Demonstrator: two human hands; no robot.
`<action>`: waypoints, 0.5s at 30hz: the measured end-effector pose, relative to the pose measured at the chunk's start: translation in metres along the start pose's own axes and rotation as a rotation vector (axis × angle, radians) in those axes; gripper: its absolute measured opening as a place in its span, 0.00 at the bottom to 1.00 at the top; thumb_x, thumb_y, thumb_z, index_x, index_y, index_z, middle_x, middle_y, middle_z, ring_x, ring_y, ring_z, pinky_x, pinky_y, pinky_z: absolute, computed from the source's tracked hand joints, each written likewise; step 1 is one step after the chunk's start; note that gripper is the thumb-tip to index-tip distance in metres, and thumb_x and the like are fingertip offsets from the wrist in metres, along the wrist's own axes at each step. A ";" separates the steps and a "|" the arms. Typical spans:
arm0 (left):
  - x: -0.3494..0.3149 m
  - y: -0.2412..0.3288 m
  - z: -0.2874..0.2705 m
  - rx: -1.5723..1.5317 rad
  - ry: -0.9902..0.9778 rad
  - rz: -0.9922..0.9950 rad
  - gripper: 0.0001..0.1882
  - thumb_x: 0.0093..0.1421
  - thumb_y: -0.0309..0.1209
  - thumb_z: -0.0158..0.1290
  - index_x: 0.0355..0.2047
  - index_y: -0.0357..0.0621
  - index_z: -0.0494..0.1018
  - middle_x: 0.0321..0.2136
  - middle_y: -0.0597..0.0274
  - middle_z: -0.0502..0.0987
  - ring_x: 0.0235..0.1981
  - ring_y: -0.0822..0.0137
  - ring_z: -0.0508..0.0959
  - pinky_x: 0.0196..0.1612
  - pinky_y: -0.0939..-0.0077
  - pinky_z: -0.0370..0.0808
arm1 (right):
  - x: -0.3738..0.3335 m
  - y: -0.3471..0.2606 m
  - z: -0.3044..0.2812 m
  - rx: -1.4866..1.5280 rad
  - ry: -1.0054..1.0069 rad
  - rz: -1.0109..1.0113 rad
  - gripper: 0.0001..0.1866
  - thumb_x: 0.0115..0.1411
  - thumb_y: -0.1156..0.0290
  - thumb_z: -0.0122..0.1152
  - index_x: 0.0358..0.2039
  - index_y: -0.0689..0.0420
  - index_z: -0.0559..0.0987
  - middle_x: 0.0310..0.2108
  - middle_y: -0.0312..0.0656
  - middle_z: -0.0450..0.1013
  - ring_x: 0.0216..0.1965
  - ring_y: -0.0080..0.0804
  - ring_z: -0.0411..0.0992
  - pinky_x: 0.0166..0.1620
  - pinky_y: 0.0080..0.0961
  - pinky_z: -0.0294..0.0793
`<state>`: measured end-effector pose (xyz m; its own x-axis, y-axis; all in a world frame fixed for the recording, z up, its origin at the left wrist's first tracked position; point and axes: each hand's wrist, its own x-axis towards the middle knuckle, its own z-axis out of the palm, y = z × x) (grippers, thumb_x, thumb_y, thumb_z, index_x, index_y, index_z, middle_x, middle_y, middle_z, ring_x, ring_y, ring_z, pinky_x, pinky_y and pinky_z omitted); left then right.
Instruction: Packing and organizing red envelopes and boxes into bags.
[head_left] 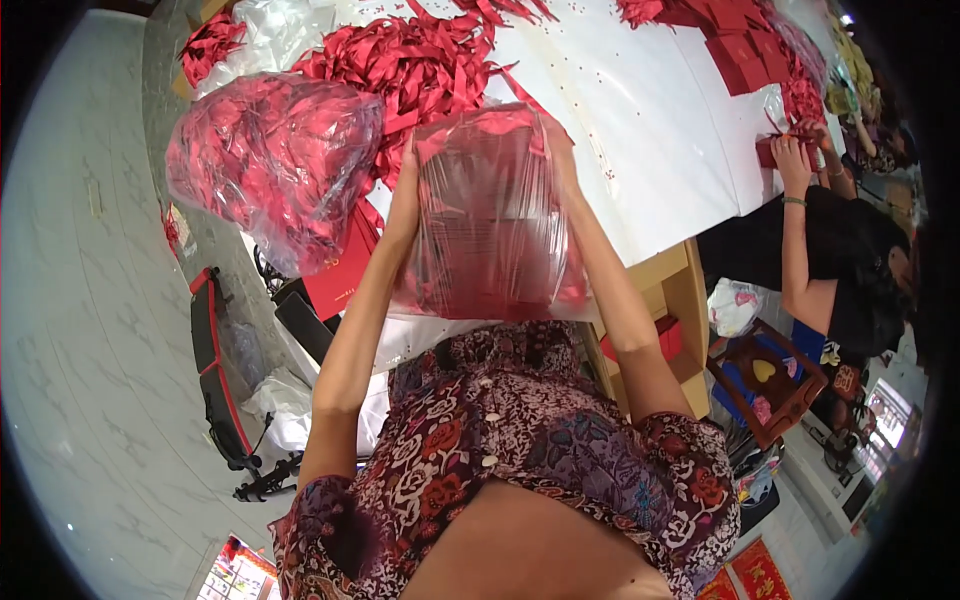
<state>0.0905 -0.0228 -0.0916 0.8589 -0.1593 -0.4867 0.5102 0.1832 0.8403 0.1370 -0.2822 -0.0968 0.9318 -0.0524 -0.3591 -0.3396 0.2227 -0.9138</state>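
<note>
A large bundle (490, 220) in clear plastic film is held up in front of me at the table's near edge. Red things show through the film at its top and bottom, with darker stuff in the middle; what they are I cannot tell. My left hand (406, 195) presses on its left side and my right hand (562, 165) on its right side, both gripping it. The fingertips are partly hidden behind it. Just left of my left hand sits a bulging clear bag (270, 165) of red ribbons. Loose red ribbons (410, 65) are heaped behind the bundle.
The white-covered table (650, 130) has tiny red specks. A cardboard box (688, 330) with red items inside stands by my right arm. At the right a co-worker (810, 240) handles a red box (770, 152). Red boxes (745, 60) are stacked far right. A wooden chair (790, 420) stands behind.
</note>
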 end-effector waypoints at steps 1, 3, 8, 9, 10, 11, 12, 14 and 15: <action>-0.005 0.015 0.020 -0.043 -0.030 0.067 0.41 0.69 0.62 0.27 0.71 0.47 0.46 0.70 0.54 0.51 0.66 0.58 0.59 0.56 0.65 0.62 | 0.006 0.016 -0.036 -0.084 0.019 -0.089 0.31 0.72 0.47 0.39 0.61 0.59 0.69 0.56 0.40 0.71 0.53 0.28 0.71 0.56 0.28 0.68; -0.027 0.033 0.025 0.009 -0.038 0.129 0.40 0.70 0.60 0.25 0.71 0.44 0.45 0.71 0.52 0.47 0.71 0.58 0.49 0.71 0.67 0.43 | -0.009 0.016 -0.065 -0.165 0.104 -0.157 0.28 0.72 0.49 0.38 0.57 0.59 0.72 0.51 0.41 0.73 0.51 0.29 0.71 0.54 0.28 0.68; -0.059 0.006 -0.017 -0.063 -0.048 0.010 0.43 0.69 0.62 0.24 0.71 0.39 0.45 0.71 0.52 0.47 0.72 0.59 0.49 0.72 0.67 0.43 | -0.084 0.017 -0.107 -0.038 0.309 -0.077 0.27 0.73 0.53 0.34 0.59 0.60 0.68 0.52 0.43 0.71 0.55 0.31 0.68 0.56 0.33 0.68; -0.061 -0.008 -0.019 -0.043 -0.056 0.060 0.42 0.70 0.61 0.25 0.70 0.39 0.46 0.71 0.53 0.47 0.72 0.59 0.49 0.72 0.67 0.42 | -0.089 0.019 -0.110 -0.010 0.326 -0.061 0.28 0.73 0.51 0.34 0.60 0.61 0.67 0.55 0.44 0.69 0.59 0.36 0.66 0.61 0.36 0.65; -0.061 -0.015 -0.016 -0.043 -0.056 0.059 0.42 0.70 0.61 0.25 0.70 0.39 0.46 0.71 0.53 0.47 0.72 0.59 0.49 0.72 0.67 0.42 | -0.094 0.019 -0.105 -0.011 0.327 -0.059 0.28 0.73 0.51 0.34 0.60 0.61 0.67 0.55 0.44 0.69 0.59 0.36 0.66 0.61 0.36 0.65; -0.062 -0.021 -0.010 -0.054 -0.062 0.134 0.41 0.70 0.60 0.26 0.70 0.40 0.47 0.71 0.53 0.49 0.71 0.59 0.50 0.72 0.67 0.44 | -0.096 0.016 -0.091 -0.033 0.346 -0.098 0.29 0.72 0.50 0.34 0.61 0.60 0.65 0.58 0.46 0.66 0.62 0.37 0.63 0.64 0.37 0.60; -0.063 -0.027 -0.003 -0.065 -0.069 0.209 0.41 0.70 0.60 0.27 0.70 0.40 0.47 0.70 0.53 0.50 0.71 0.59 0.51 0.71 0.66 0.45 | -0.099 0.016 -0.076 -0.055 0.365 -0.137 0.30 0.72 0.50 0.34 0.63 0.60 0.63 0.61 0.47 0.64 0.65 0.39 0.59 0.68 0.37 0.55; -0.065 -0.054 0.016 -0.104 0.012 0.072 0.40 0.70 0.59 0.28 0.71 0.41 0.47 0.70 0.52 0.51 0.70 0.59 0.53 0.71 0.65 0.48 | -0.104 0.044 -0.023 -0.069 0.253 -0.227 0.33 0.72 0.45 0.34 0.65 0.59 0.60 0.63 0.47 0.61 0.65 0.37 0.58 0.67 0.38 0.55; -0.068 -0.064 0.020 -0.141 0.090 -0.076 0.40 0.71 0.59 0.28 0.71 0.41 0.47 0.69 0.52 0.53 0.69 0.58 0.54 0.70 0.64 0.50 | -0.107 0.054 -0.008 -0.080 0.147 -0.309 0.37 0.71 0.41 0.33 0.66 0.58 0.58 0.64 0.47 0.58 0.65 0.35 0.57 0.66 0.38 0.55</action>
<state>-0.0016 -0.0429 -0.1070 0.8149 -0.0911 -0.5724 0.5695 0.3090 0.7617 0.0174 -0.2723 -0.1094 0.9659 -0.2458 -0.0813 -0.0588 0.0973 -0.9935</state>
